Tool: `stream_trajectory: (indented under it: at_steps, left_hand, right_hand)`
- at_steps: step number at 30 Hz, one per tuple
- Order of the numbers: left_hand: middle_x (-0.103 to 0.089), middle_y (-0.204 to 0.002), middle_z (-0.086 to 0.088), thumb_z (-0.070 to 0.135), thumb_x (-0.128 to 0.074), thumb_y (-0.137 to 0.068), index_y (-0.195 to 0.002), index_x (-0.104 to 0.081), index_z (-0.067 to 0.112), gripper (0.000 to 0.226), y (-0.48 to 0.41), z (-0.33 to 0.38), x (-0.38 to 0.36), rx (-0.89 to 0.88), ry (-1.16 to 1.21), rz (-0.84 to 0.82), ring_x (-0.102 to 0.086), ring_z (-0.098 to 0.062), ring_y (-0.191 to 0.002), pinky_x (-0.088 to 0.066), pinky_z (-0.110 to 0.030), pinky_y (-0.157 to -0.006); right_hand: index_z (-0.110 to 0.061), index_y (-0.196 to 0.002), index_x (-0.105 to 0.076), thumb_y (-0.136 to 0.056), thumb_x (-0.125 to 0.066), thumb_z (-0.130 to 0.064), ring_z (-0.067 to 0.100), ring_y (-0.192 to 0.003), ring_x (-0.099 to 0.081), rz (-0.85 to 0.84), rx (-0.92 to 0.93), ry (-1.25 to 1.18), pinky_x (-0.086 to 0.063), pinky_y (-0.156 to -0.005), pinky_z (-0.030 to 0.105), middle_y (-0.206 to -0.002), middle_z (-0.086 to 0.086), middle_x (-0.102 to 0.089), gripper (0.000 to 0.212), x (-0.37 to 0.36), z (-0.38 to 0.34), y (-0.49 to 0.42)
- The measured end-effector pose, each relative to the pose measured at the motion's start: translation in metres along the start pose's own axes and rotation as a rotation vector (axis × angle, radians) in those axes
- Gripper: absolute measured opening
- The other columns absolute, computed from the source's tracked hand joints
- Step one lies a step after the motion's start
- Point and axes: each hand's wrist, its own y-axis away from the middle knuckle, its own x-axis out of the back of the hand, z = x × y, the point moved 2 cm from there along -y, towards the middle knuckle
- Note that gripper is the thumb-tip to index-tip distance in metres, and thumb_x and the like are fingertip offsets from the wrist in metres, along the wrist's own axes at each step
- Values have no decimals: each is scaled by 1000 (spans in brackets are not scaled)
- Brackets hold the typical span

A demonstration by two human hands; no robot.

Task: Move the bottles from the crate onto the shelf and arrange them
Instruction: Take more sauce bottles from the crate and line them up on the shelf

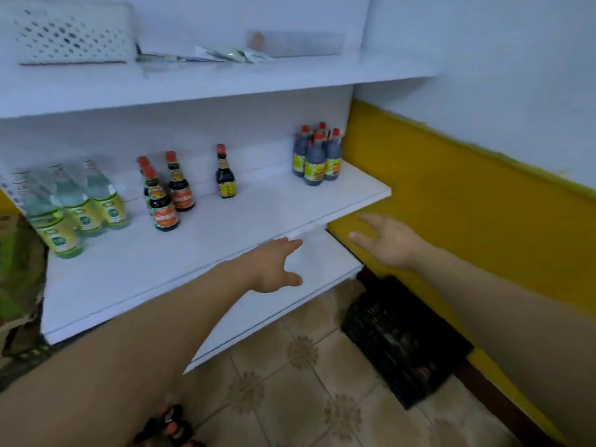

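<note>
On the white middle shelf (258, 217) stand four groups of bottles. Clear green-labelled bottles (74, 204) are at the left. Three dark red-capped bottles (164, 195) come after them, then a single dark bottle (225, 175). A cluster of dark bottles (317, 156) fills the right end. My left hand (274, 266) is open, palm down, over the shelf's front edge and holds nothing. My right hand (387, 240) is open and empty in front of the yellow wall, right of the shelf. A black crate (400, 343) sits on the floor below it. More red-capped bottles (171, 427) show at the bottom edge.
A lower white shelf (290, 317) juts out under the middle one. The top shelf holds a white perforated basket (71, 33) and some packets (232, 54). A cardboard box (16, 269) stands at the left. The floor is tiled.
</note>
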Motion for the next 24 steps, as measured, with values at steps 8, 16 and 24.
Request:
stream_trajectory:
  at_steps: [8,16,24]
  left_hand:
    - [-12,-159,-1,39,-59,-90,-151,-9,20,81,-84,166,-80,-244,-24,-217,-17,-17,-144,-16,-26,-114]
    - [-10,-159,1,47,-63,-85,-151,-8,26,89,-203,193,-159,-275,4,-442,-18,-17,-144,-21,-35,-118]
    - [-13,-158,1,44,-62,-87,-151,-9,25,86,-366,167,-223,-238,7,-658,-20,-19,-143,-23,-36,-117]
  right_hand:
    - [-21,-152,-19,-94,-41,-57,27,-146,-18,32,-379,-65,-23,-116,43,-159,7,-18,73,53,193,87]
    - [-22,-153,-18,-93,-38,-61,27,-145,-22,-29,-598,-150,-27,-115,42,-159,5,-21,74,17,299,69]
    - [-23,-152,-19,-95,-39,-58,28,-140,-31,-110,-778,-299,-34,-110,41,-157,3,-25,70,-35,393,-31]
